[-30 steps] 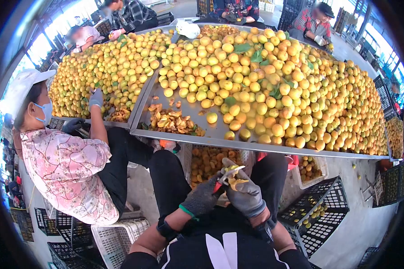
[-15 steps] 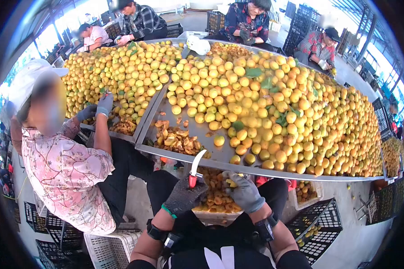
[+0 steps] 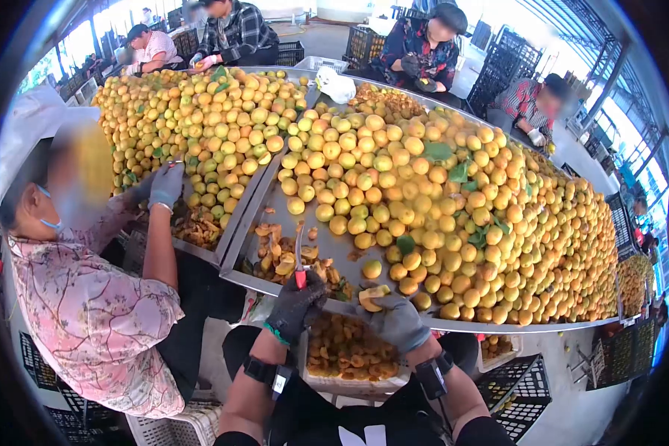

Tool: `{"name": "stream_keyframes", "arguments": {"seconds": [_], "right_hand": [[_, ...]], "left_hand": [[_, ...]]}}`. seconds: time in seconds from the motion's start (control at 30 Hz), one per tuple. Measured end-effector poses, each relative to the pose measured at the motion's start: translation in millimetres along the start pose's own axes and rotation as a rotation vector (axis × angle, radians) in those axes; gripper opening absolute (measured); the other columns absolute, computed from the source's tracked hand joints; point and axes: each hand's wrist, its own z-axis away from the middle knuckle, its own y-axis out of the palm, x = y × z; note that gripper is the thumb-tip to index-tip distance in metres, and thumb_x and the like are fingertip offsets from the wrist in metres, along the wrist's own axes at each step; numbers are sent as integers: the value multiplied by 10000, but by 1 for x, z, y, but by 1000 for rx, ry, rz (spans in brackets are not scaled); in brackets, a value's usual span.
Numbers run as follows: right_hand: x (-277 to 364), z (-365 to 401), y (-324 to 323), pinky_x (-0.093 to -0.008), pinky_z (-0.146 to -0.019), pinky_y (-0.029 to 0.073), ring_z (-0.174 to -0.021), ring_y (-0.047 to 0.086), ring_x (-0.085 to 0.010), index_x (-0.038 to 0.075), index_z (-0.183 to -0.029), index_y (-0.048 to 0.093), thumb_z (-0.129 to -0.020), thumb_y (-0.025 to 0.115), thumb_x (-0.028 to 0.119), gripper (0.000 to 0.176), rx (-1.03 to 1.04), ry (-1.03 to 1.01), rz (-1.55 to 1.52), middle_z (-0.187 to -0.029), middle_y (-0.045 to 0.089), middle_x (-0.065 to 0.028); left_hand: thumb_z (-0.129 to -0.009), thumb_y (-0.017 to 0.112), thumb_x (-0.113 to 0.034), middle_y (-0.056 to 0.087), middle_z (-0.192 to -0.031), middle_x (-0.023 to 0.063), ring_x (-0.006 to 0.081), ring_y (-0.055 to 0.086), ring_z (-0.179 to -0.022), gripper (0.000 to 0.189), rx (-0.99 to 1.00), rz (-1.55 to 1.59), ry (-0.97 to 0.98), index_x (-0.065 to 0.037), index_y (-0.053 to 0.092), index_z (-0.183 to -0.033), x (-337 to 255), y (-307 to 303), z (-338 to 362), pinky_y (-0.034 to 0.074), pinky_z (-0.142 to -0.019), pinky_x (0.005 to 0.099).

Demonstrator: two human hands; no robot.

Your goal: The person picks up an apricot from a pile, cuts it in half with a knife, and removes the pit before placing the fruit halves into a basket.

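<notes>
My left hand (image 3: 297, 306), in a dark glove, is closed around the red handle of a small curved knife (image 3: 299, 256), its blade pointing up over the table edge. My right hand (image 3: 400, 323), in a grey glove, pinches a cut apricot (image 3: 372, 297) whose pale inner side shows. Between and below the hands, a crate of cut apricot pieces (image 3: 349, 348) sits at my lap. Cut apricot pieces (image 3: 275, 253) also lie on the metal table just beyond the knife. One whole apricot (image 3: 372, 269) rests close above my right hand.
A big heap of whole apricots (image 3: 453, 215) covers much of the metal table (image 3: 271, 208). To my left, a person in a pink floral shirt (image 3: 89, 312) works at the adjoining section. Several other people sit along the far side. Black crates (image 3: 524, 386) stand at lower right.
Both hands have moved forward, up to the table's edge. The knife has turned from slanting right to nearly upright. The apricot in my right hand now shows its cut side.
</notes>
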Motion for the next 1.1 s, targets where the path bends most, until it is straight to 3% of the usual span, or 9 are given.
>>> {"name": "stream_keyframes", "arguments": {"seconds": [0.07,0.2,0.3,0.53,0.6,0.73,0.8,0.9,1.1], "right_hand": [[29,-9,12,-373,-898,523,-1061,580,-235,45,-1192,532,-946,493,68,251,-12,244,-625,-1165,582,-92],[-3,-38,14,-363,-901,531,-1093,568,-206,44,-1164,555,-937,521,50,229,20,33,-11,-1209,559,-79],[11,-67,25,-326,-841,537,-1032,588,-159,77,-1095,608,-913,611,90,182,-269,399,-673,-1148,599,-37],[38,-55,31,-295,-803,504,-958,606,-154,76,-1125,603,-908,638,136,227,-371,408,-850,-1029,649,-29],[24,-23,21,-332,-847,500,-1003,603,-174,98,-1167,604,-905,639,140,268,-80,195,-138,-1093,633,-38],[26,31,7,-357,-900,484,-1044,604,-228,134,-1195,619,-905,629,166,292,297,115,330,-1143,627,-56],[25,53,-1,-364,-944,464,-1089,586,-285,100,-1167,634,-857,642,177,319,387,-137,1159,-1194,616,-131],[19,42,-34,-354,-969,455,-1146,554,-273,119,-1189,626,-883,609,230,326,608,-219,926,-1288,561,-123],[83,-88,-34,-351,-924,471,-1071,600,-290,75,-1206,612,-926,596,269,341,407,115,233,-1171,636,-100]], "left_hand": [[-847,653,-66,569,-741,7,112,555,-641,141,23,25,30,-84,562,-953,4,-8,-6,441,-541,237],[-851,649,-73,589,-749,16,110,561,-619,171,12,-25,101,-94,561,-997,3,-12,-15,429,-498,218],[-854,644,-74,591,-739,16,115,557,-583,179,-9,56,56,-102,560,-1009,2,-12,-19,422,-471,221],[-872,625,-48,571,-700,17,113,522,-514,159,-66,92,98,-112,552,-998,-2,-2,-19,388,-416,228],[-874,622,-40,566,-697,18,112,517,-508,161,-111,128,132,-116,550,-996,0,-1,-20,381,-408,230],[-876,612,-26,551,-686,20,107,493,-476,169,-64,85,91,-137,534,-976,-3,1,-15,357,-379,229],[-875,610,-22,547,-675,18,108,486,-462,172,-46,94,155,-142,527,-965,-2,4,-14,362,-379,230],[-874,610,-16,551,-678,18,116,504,-480,172,-60,71,117,-140,528,-960,3,-1,-13,377,-385,230],[-872,611,2,570,-751,21,130,572,-619,143,-53,178,133,-103,532,-931,-2,-2,-15,450,-495,228]]}}
